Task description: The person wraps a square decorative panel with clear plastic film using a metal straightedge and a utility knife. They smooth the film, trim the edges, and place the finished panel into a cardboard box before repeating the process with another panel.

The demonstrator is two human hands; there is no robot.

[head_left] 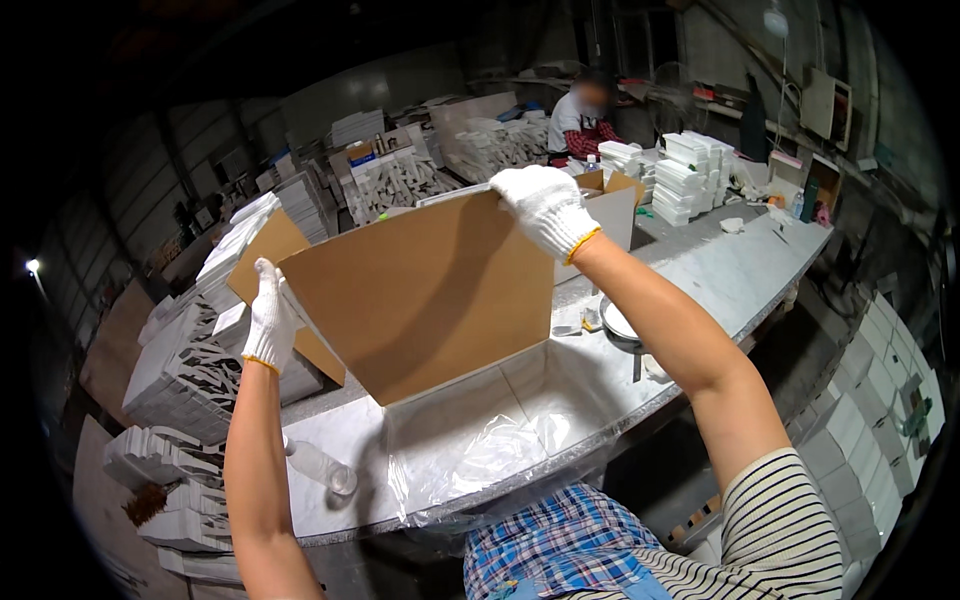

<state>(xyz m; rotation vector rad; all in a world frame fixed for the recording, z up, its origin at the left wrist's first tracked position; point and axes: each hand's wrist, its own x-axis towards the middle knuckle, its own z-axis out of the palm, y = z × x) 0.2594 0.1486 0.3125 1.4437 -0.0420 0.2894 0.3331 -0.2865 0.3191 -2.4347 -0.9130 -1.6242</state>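
Gripping the cardboard box (430, 290) by its top edge with the right hand (545, 212); touching its left side with the left hand (268, 325), fingers hidden, so impossible to tell whether closed. Held slanted over the bench (745, 260), behind the plastic sheet (495, 450), bottom contact unclear. Apparently opening or shaping; seems to call for squaring the sides next. Brown face turned nearward, long axis left to right, flaps (270, 245) out leftward.

The cardboard box (420, 290) shows plain brown; the left glove (268, 322) and right glove (545, 212) are white, edged in yellow. The worktop (715, 265) is whitish with grey marbling, the near garment (560, 530) blue-and-white plaid, the right sleeve (785, 520) cream with black stripes, the far stacked slabs (680, 185) white.
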